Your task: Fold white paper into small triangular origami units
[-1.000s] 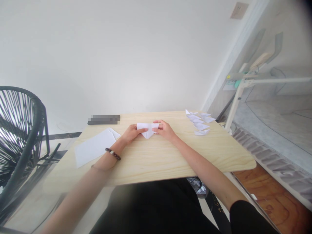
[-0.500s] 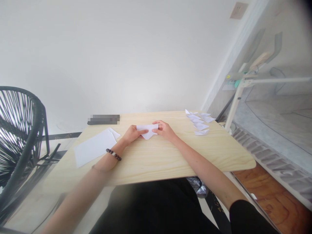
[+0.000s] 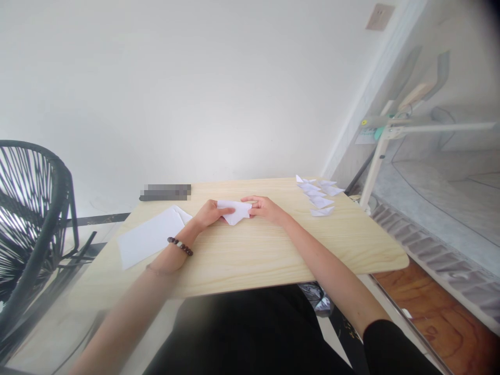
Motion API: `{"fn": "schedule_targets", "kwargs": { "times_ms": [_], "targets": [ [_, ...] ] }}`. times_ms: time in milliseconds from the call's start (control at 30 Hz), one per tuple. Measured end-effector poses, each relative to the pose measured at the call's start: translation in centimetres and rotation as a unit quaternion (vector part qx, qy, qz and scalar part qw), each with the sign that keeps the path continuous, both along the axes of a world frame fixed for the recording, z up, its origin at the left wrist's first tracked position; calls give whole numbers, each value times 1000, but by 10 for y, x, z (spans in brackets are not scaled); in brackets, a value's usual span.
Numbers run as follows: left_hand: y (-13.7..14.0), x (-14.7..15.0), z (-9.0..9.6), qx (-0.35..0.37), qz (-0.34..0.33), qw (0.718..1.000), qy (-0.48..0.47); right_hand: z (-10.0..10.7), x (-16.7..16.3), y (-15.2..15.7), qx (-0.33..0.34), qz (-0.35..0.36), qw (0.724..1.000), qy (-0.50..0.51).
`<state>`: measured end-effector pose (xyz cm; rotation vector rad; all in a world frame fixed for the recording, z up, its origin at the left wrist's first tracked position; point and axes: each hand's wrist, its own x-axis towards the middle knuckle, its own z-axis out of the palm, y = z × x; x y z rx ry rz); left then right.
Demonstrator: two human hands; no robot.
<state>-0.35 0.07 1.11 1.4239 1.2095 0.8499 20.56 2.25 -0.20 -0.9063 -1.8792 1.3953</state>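
A small folded sheet of white paper (image 3: 235, 212) is held up between my hands above the table, its lower edge narrowing to a blunt point. My left hand (image 3: 210, 214) grips its left end, thumb lying across the front face and fingers behind. At the right end, my right hand (image 3: 266, 209) pinches the paper's edge between thumb and fingers, with the index finger stretched along the top. Flat sheets of white paper (image 3: 152, 237) lie to the left of my left hand. Several folded white paper boats (image 3: 321, 201) stand grouped at the table's far right.
The light wooden table (image 3: 250, 260) meets a white wall at its back. A dark, partly pixelated long object (image 3: 166, 192) lies at the back left. A black woven chair (image 3: 35, 208) is on the left; a white metal frame (image 3: 377, 172) stands beyond the right edge.
My right thumb has slid off the paper's front toward its right edge, and the right fingers have shifted slightly. The left hand keeps its hold.
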Motion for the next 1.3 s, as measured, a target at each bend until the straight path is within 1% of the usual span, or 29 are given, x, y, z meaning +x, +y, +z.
{"fn": "schedule_targets", "kwargs": {
  "times_ms": [167,267,367,467,567,767,867,1033,1167,1300],
  "targets": [
    [1,-2,-1,-1,-7,1000,-5,-3,2,5,-14,26,999,13],
    [2,-3,-2,0,3,1000,-1,-6,2,6,-36,39,998,38],
    [2,-3,-1,-3,0,1000,-5,-6,3,5,-61,51,996,50],
    [1,-2,-1,-2,-1,1000,-3,-5,3,4,-69,54,994,58],
    [1,-2,-1,6,-9,1000,8,-4,1,2,-60,39,996,55],
    [-1,-2,-1,26,-18,998,52,-2,-4,-3,-5,-9,1000,3],
    [-2,-2,1,29,-20,997,65,1,-3,-5,5,-9,1000,-21],
    [-2,-2,2,30,-21,997,71,3,-1,-5,1,9,1000,-21],
    [-1,-3,0,36,-23,996,78,1,-1,-4,-13,15,1000,0],
    [-1,-2,0,26,-29,997,68,1,-2,-5,-30,24,999,24]
  ]
}}
